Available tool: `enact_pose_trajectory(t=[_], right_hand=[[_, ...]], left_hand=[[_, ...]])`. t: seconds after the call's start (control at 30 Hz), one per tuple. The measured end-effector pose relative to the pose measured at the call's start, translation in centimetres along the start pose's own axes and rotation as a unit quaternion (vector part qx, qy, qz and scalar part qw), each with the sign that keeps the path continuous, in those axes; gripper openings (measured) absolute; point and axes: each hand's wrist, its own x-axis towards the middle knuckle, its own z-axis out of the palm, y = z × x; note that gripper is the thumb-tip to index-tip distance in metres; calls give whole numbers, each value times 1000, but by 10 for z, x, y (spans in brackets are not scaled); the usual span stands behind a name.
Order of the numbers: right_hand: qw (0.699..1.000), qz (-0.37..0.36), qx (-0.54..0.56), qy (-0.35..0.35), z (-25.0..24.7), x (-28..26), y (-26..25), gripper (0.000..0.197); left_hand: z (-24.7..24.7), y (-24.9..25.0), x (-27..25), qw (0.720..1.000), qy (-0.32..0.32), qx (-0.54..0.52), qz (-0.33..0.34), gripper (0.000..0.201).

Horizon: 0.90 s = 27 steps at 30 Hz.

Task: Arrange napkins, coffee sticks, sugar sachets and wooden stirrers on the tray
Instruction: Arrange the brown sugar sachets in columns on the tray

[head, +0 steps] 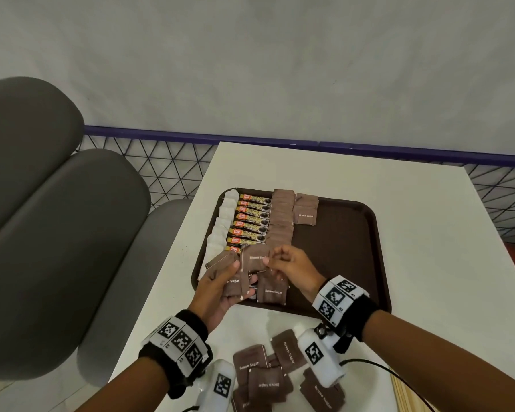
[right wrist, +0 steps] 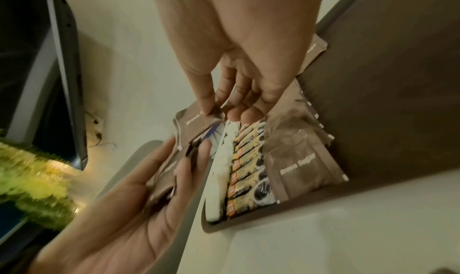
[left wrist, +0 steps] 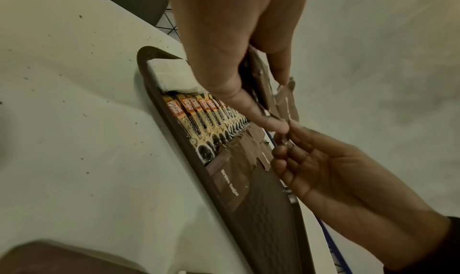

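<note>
Hands over tray (head: 354, 233): L (head: 217, 289) gripping sugar sachets (head: 231, 285), R (head: 292, 270) pinching top sachet (head: 256, 258).

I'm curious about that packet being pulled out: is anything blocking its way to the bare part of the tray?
Nothing visible. The right hand pinches a sugar packet from the left hand's stack, and the bare tray beside the packet rows lies open.

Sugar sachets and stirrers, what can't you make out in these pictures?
- Sachet count in the left hand: fanned and overlapping in every view.
- Wooden stirrers: cut off by the head view's bottom edge.
- Nearest coffee stick: covered by the held sachets in the head view.
</note>
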Motion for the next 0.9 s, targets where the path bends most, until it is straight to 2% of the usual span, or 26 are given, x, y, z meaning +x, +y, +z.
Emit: enact_pose_trajectory(t=[0.1, 0.17, 0.27, 0.33, 0.37, 0.53, 0.7, 0.9], right_hand=[[998, 6, 29, 58, -21, 7, -3, 10], [992, 9, 16, 124, -38, 18, -2, 12], [968, 24, -32, 247, -66, 42, 9, 14], [951, 44, -63, 299, -81, 55, 13, 5], [944, 57, -78, 315, -86, 61, 15, 12], [934, 93, -141, 314, -93, 81, 10, 19], [921, 128, -199, 310, -88, 102, 14, 7], [904, 144, -255, 311, -88, 108, 18, 7]], left_hand=[[-2, 1, 2, 1000, 11, -24, -6, 25], [-2, 2, 2, 999, 16, -32, -9, 24], [-3, 6, 4, 998, 24, -50, -18, 23], [-3, 7, 6, 997, 26, -62, -26, 26], [-5, 8, 7, 997, 26, -66, -30, 27], [-12, 11, 13, 995, 16, -84, -43, 30], [-21, 17, 18, 994, -16, -96, -50, 33], [-27, 18, 20, 994, -11, -91, -59, 42]])
